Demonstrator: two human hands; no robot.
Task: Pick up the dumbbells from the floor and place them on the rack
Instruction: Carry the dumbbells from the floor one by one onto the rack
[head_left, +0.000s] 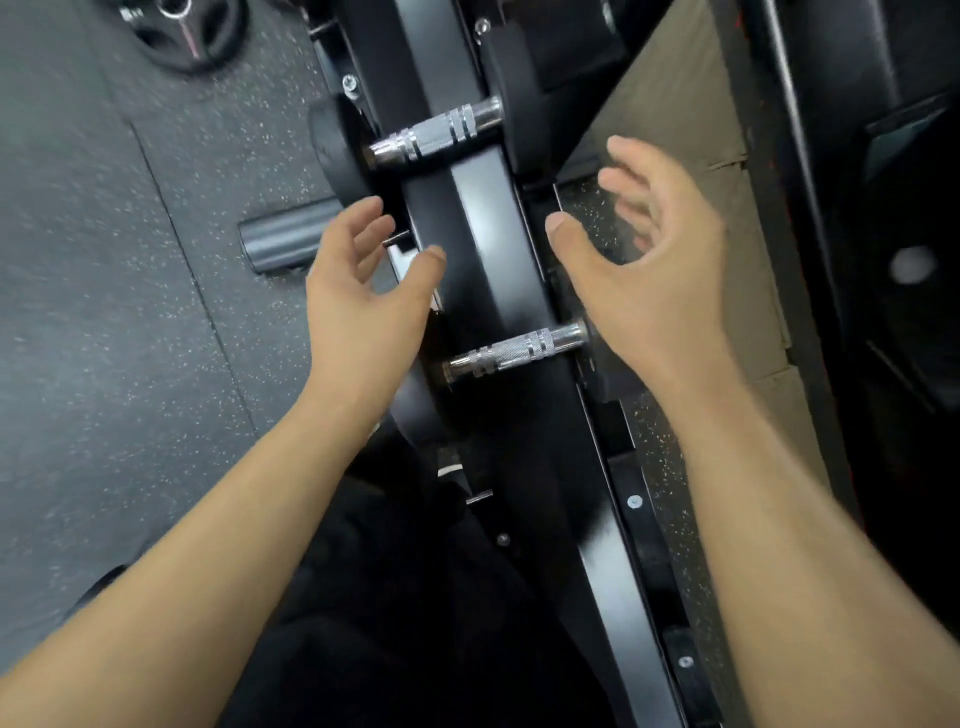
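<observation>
Two dumbbells with knurled chrome handles and black heads lie across the black rack (483, 249). The far dumbbell (436, 136) sits near the top of the view. The near dumbbell (519, 349) lies between my hands, a little below them. My left hand (363, 296) hovers open beside the rack's left edge, fingers spread. My right hand (644, 260) hovers open on the rack's right side, just above the near dumbbell's right head. Neither hand holds anything.
Speckled grey rubber floor (114, 322) spreads to the left. A dark cylindrical foot (291, 239) of the rack sticks out left. A black weight plate (182, 31) lies at top left. A tan wall panel (691, 104) and dark equipment stand at right.
</observation>
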